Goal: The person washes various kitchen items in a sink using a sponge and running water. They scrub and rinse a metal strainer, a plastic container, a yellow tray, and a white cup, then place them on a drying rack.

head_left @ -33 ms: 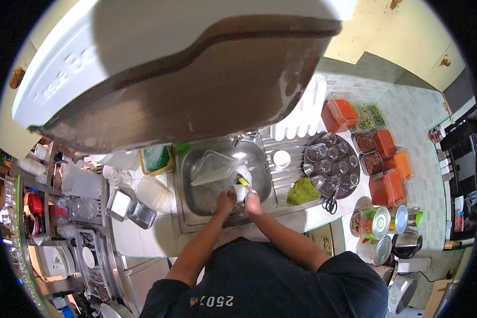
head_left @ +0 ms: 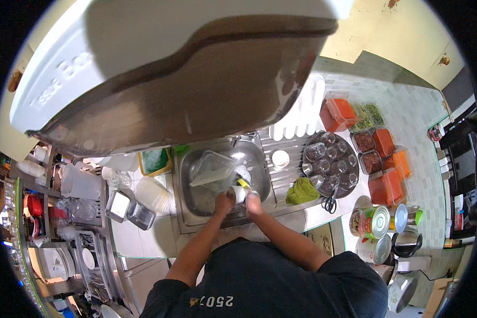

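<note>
Over the front edge of the steel sink point(head_left: 184, 210), my left hand point(head_left: 224, 203) is closed around a small white cup point(head_left: 239, 194). Close beside it, my right hand point(head_left: 253, 203) has its fingers curled at the cup's mouth. A small yellow sponge point(head_left: 243, 183) shows at its fingertips, mostly hidden and a little blurred. In the basin just beyond my hands lies a clear plastic container point(head_left: 213, 168), tilted. A white piece of dishware point(head_left: 243, 172) lies to its right, partly covered.
On the ribbed drainboard point(head_left: 282, 185) stand a white cup point(head_left: 280, 159), a green cloth point(head_left: 302, 191) and a round tray of upturned glasses point(head_left: 331, 159). Scissors point(head_left: 329, 204) lie nearby. Metal tins point(head_left: 127, 206) sit left of the sink. A tissue dispenser point(head_left: 185, 90) hangs overhead.
My right hand and the sponge have shifted very slightly at the cup. The whole view has also moved a touch.
</note>
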Demonstrator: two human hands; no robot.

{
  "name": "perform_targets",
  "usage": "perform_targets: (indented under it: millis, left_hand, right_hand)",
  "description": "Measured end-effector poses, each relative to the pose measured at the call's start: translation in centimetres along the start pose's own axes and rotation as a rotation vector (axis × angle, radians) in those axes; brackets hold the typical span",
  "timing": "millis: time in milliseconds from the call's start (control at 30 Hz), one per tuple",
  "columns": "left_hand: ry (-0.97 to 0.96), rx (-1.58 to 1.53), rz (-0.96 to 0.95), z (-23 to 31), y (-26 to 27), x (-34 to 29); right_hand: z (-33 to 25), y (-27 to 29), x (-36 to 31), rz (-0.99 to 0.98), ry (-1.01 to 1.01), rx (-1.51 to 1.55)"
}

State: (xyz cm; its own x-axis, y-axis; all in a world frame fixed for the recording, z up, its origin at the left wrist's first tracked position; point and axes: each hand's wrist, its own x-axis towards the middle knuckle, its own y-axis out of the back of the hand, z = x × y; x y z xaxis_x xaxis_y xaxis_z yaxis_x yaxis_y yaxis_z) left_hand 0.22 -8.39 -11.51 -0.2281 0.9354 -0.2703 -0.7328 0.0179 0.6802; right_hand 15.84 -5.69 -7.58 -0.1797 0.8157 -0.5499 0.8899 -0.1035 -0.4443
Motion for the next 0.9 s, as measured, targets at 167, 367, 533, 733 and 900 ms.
perform_targets:
  millis: [167, 367, 533, 733, 900]
  left_hand:
    - [-0.102, 0.425, -0.1, -2.4, 0.7, 1.6]
    - [0.172, 0.374, -0.22, -3.3, 1.3, 2.0]
    - [0.094, 0.41, -0.169, -3.8, 3.5, 0.4]
    - [0.055, -0.097, -0.016, 4.4, 8.5, -4.8]
    - [-0.135, -1.047, 0.243, 11.6, 6.3, -2.7]
  right_hand:
    - [-10.3, 0.3, -1.2, 0.101, 0.959, -0.927]
    - [-21.8, 1.3, 0.6, 0.29, 0.805, -1.954]
    - [-21.3, 3.0, 3.9, 0.109, 0.647, -2.175]
    - [-21.5, 2.8, 4.5, 0.055, 0.572, -1.979]
    - [-15.0, -4.1, -0.2, -0.324, 0.301, -1.201]
